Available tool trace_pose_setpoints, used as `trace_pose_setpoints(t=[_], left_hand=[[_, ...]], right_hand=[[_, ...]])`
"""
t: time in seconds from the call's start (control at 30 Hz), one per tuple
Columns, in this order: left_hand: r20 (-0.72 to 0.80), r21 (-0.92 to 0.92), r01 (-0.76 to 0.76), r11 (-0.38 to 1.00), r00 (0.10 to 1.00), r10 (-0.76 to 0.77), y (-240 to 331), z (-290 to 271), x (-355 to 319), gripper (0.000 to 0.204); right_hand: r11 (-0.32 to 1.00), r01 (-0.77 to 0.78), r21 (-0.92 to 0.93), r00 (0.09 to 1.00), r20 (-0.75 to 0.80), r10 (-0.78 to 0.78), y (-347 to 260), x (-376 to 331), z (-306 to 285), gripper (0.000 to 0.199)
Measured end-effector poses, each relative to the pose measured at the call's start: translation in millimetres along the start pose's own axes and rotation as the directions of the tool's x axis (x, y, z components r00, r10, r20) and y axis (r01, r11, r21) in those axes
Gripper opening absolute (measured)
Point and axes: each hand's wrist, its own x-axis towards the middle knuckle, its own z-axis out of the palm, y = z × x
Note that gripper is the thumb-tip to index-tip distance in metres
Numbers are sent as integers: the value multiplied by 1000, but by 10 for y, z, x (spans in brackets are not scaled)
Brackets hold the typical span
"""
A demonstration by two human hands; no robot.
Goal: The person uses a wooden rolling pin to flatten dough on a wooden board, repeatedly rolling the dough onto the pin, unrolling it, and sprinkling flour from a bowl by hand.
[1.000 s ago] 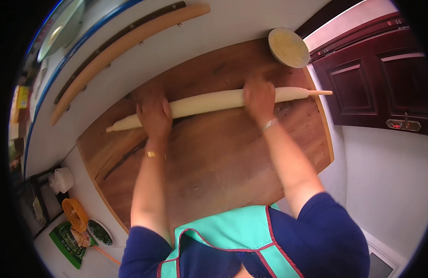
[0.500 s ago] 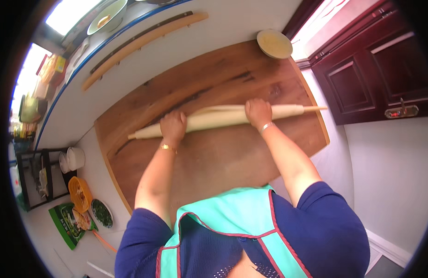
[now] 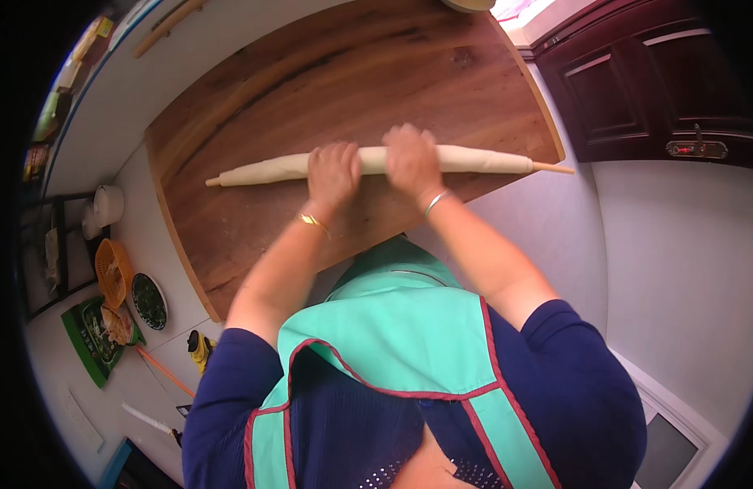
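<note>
While your two hands pressed down side by side, the dough roll (image 3: pixel 376 163) lay across the near part of the wooden board (image 3: pixel 254 106), running almost from the board's left edge to its right edge. Your left hand (image 3: pixel 332 174) rested palm-down on the middle of the roll, fingers curled over the top of it, a thin gold bracelet (image 3: pixel 312 220) at the wrist. Your right hand (image 3: pixel 411 160) sat just beside it, also flat over the roll with the fingers draped across, a silver bangle (image 3: pixel 434 202) on that wrist. Neither hand closed fully around the roll; both lay on it from above. A thin wooden rolling pin tip (image 3: pixel 553 169) stuck out of the roll's right end, past the board's edge. You wore a teal apron (image 3: pixel 393 326) with red piping over a dark blue top. Down at your left, on the floor, stood an orange basket (image 3: pixel 112 273) and a dark bowl of greens (image 3: pixel 149 301).
</note>
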Motion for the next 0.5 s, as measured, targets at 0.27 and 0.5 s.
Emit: trace_pose_setpoints(t=[0.27, 0.5], left_hand=[[611, 75, 77, 994, 785, -107, -153, 356, 876, 37], [3, 161, 108, 981, 994, -110, -784, 347, 416, 34]], right_hand=[[985, -172, 7, 983, -60, 172, 473, 723, 351, 25], [970, -240, -31, 914, -344, 215, 792, 163, 322, 26]])
